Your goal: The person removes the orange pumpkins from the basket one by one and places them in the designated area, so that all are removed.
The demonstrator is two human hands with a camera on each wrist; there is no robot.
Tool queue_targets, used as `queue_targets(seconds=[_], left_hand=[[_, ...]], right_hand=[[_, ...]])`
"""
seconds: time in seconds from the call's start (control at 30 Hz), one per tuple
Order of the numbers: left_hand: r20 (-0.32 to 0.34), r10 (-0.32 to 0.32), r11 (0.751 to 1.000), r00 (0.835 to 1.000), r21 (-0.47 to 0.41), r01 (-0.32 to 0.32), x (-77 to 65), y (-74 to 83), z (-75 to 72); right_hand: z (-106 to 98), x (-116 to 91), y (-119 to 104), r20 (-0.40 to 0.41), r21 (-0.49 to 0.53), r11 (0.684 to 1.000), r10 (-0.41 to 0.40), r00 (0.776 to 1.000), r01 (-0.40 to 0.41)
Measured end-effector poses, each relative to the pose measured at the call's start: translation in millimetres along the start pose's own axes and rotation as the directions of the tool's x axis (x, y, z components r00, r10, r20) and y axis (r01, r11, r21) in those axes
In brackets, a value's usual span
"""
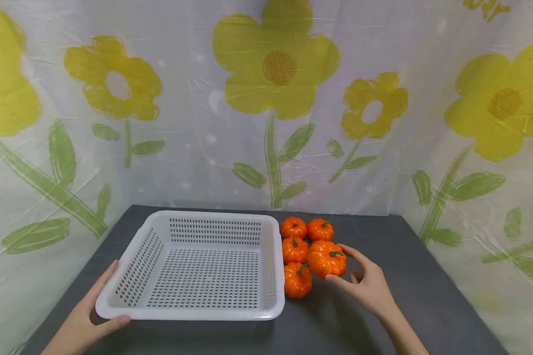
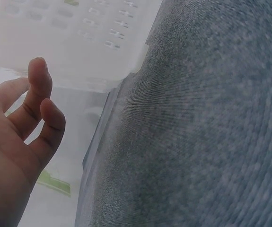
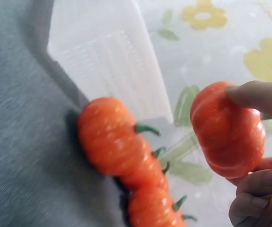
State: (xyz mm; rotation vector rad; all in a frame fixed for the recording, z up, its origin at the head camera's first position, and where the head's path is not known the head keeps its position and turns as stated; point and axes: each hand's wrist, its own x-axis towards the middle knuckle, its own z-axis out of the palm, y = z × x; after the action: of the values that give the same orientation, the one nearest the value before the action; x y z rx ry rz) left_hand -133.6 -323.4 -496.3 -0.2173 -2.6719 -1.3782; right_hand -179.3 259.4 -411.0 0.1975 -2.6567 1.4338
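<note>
My right hand (image 1: 367,285) pinches a small orange pumpkin (image 1: 326,260) with a green stem between thumb and fingers. In the right wrist view this pumpkin (image 3: 228,130) hangs clear above the table. Just left of it, several similar pumpkins (image 1: 298,281) stand close together on the table, along the right side of a white plastic basket (image 1: 191,314). The basket is rectangular, with slotted walls and floor, and nothing lies inside. At its near left corner my left hand (image 1: 82,318) holds it, thumb by the front rim and fingers along the outer left side.
A dark grey tabletop (image 1: 408,276) lies under everything. A white curtain (image 1: 195,162) printed with yellow flowers hangs behind the table and down both sides. The pumpkin row sits right up against the basket's right wall.
</note>
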Motion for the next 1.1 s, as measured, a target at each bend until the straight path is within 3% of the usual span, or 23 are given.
queue_targets(seconds=[0.2,0.6,0.8,1.1], left_hand=[[0.008,-0.023,1.0,1.0,0.013,0.023,-0.8,-0.1,-0.5],[-0.01,0.01,1.0,1.0,0.023,-0.009,-4.0,0.2,0.5],[0.005,-0.014,1.0,1.0,0.021,0.014,-0.7,1.5,0.9],[0.0,-0.01,1.0,1.0,0.018,0.01,0.1,-0.8,0.4]], right_hand=[[-3,-9,15,0.027,0.008,0.998,0.064,0.998,-0.064],[-5,-7,54,0.138,-0.027,0.989,0.145,0.98,-0.143],[-3,-6,70,0.165,-0.022,0.989,0.146,0.975,-0.145],[8,-3,86,0.142,-0.044,0.994,0.108,0.984,-0.103]])
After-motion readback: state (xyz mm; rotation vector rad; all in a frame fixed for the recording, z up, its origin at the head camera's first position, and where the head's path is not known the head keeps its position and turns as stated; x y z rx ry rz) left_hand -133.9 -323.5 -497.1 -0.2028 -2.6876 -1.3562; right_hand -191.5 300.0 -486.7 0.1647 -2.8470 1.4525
